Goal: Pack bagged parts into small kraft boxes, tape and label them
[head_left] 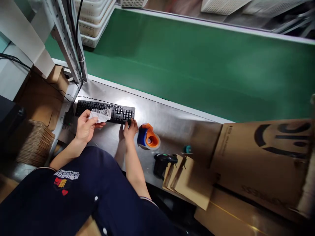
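Between the thumb and fingers of my left hand [85, 126] is a torn white barcode label [101, 115], printed side facing up. It is held over a black keyboard [118, 114] lying on the metal table [108, 139]. My right hand [130, 129] rests at the keyboard's near right corner, fingertips on or just above the number keys, fingers apart and holding nothing. Just right of that hand stands a blue and orange tape dispenser [149, 137]. Farther right is a black handheld scanner [163, 163] with a green light.
A green conveyor belt [187, 68] runs behind the table. White baskets [94, 23] are stacked at its left by a metal post [71, 42]. Flat cardboard pieces [192, 180] lie beside the scanner. A large carton [261, 167] stands at right, folded cardboard [35, 142] at left.
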{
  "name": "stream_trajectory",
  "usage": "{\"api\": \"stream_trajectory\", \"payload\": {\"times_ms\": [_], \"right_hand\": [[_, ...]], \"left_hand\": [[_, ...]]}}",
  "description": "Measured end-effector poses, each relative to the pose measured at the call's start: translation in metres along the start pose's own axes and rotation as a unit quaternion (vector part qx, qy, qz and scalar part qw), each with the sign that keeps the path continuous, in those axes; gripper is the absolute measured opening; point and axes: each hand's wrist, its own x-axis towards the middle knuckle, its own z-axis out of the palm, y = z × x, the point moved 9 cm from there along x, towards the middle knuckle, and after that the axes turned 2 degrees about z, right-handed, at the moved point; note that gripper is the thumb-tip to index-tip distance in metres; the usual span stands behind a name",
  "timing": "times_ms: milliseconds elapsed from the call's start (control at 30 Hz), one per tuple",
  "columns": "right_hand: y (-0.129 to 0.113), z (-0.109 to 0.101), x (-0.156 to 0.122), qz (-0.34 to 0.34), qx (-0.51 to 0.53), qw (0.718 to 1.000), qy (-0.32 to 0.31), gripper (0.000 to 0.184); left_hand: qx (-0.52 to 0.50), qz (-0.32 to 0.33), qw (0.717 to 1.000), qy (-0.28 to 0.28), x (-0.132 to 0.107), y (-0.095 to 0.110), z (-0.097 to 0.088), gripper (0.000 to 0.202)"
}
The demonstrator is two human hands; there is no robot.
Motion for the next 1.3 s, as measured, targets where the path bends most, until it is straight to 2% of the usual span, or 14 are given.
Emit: {"api": "stream_trajectory", "payload": {"times_ms": [167, 367, 500, 800, 900, 1033, 1100, 1167, 1300], "right_hand": [[-0.007, -0.001, 0.002, -0.012, -0.043, 0.999, -0.016, 0.049], [-0.019, -0.005, 0.026, -0.022, -0.075, 0.997, -0.015, 0.048], [-0.021, 0.000, 0.036, -0.008, -0.090, 0.995, -0.030, 0.048], [-0.050, 0.014, 0.028, -0.055, -0.109, 0.990, -0.068, 0.042], [-0.065, 0.018, 0.020, -0.078, -0.089, 0.991, -0.064, 0.038], [-0.108, 0.039, -0.003, -0.170, -0.029, 0.976, -0.130, 0.037], [-0.125, 0.044, -0.012, -0.180, 0.002, 0.973, -0.146, 0.043], [-0.129, 0.046, -0.013, -0.158, 0.033, 0.977, -0.137, 0.049], [-0.112, 0.048, 0.000, -0.104, 0.127, 0.982, -0.092, 0.051]], "left_hand": [[-0.004, 0.013, 1.000, 0.016, 0.000, 0.001, -0.005, 0.053], [0.004, 0.018, 1.000, 0.022, 0.002, 0.000, -0.008, 0.053], [0.001, 0.019, 1.000, 0.016, 0.002, 0.001, -0.006, 0.052], [0.012, 0.013, 0.999, 0.034, 0.005, -0.003, -0.006, 0.052], [0.009, 0.030, 0.998, 0.052, 0.009, 0.002, -0.015, 0.051], [0.000, 0.041, 0.997, 0.063, 0.014, 0.006, -0.024, 0.051], [-0.012, 0.039, 0.997, 0.060, 0.011, 0.009, -0.024, 0.050], [-0.028, 0.033, 0.997, 0.057, 0.006, 0.010, -0.023, 0.048], [-0.056, 0.027, 0.996, 0.062, 0.004, 0.001, -0.023, 0.040]]}}
